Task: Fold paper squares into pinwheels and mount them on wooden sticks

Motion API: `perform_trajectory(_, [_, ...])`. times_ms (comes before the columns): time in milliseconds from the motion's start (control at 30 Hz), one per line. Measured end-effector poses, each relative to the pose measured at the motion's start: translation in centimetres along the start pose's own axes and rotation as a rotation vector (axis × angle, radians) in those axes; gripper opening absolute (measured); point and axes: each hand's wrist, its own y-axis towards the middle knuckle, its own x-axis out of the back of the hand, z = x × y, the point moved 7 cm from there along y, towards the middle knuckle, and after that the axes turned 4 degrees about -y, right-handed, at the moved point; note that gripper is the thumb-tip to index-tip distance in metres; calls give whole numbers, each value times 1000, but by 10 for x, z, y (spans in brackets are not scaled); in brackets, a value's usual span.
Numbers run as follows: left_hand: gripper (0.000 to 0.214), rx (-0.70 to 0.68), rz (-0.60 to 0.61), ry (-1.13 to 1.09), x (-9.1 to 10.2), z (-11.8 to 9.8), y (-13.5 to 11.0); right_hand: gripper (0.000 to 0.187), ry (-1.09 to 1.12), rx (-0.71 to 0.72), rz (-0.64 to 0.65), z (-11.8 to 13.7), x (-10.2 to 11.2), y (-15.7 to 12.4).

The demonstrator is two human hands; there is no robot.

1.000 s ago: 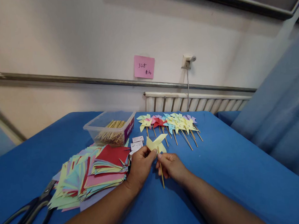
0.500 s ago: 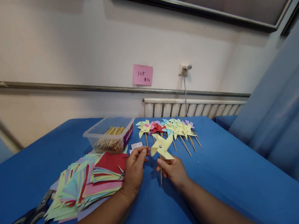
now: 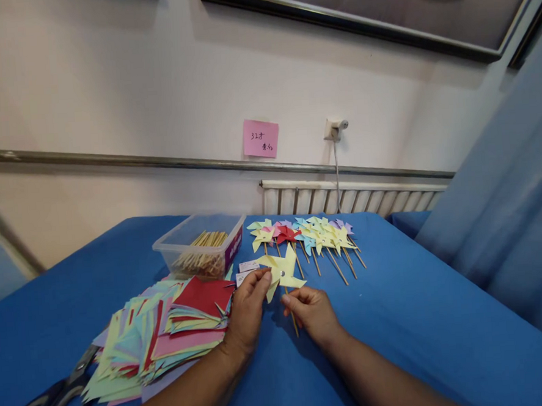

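A pale yellow paper pinwheel (image 3: pixel 286 266) on a thin wooden stick is held up in front of me, tilted, a small round fastener at its centre. Thumb and fingers of my right hand (image 3: pixel 312 311) are closed round the stick below the blades. My left hand (image 3: pixel 249 302) has its thumb and fingers pinched at the pinwheel's left blade. Beside that hand lies a pile of cut coloured paper squares (image 3: pixel 164 332), a red one on top. Behind the held pinwheel, several finished pinwheels (image 3: pixel 321 233) lie in a group with their sticks toward me.
A clear plastic box (image 3: pixel 200 247) of wooden sticks stands behind the paper. Large dark-handled scissors (image 3: pixel 66 387) lie at the lower left. Small white cards (image 3: pixel 248 266) rest near the box. The blue-covered table (image 3: pixel 420 316) meets a wall with a radiator (image 3: pixel 353 195).
The pinwheel has tilted and shifted slightly left. My left hand, beside its blades before, now pinches the left one. My right hand keeps its grip on the stick.
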Motion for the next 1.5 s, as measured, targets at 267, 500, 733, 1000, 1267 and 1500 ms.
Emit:
perform_trajectory(267, [21, 10, -90, 30, 1, -1, -3, 36, -68, 15, 3, -3, -2, -1])
perform_trajectory(500, [20, 7, -73, 62, 1, 0, -3, 36, -86, 31, -10, 0, -1, -2])
perform_trajectory(733, [24, 62, -56, 14, -1, 6, -1, 34, -82, 29, 2, 0, -4, -5])
perform_trajectory(1000, [27, 84, -32, -56, -2, 12, 1, 30, -83, 32, 15, -4, -7, -3])
perform_trajectory(1267, [25, 95, -2, -57, -2, 15, 2, 27, -80, 32, 22, -2, -11, -3])
perform_trajectory(1500, [28, 30, -126, -66, 10, 3, 9, 23, -18, -16, 113, -11, -20, -4])
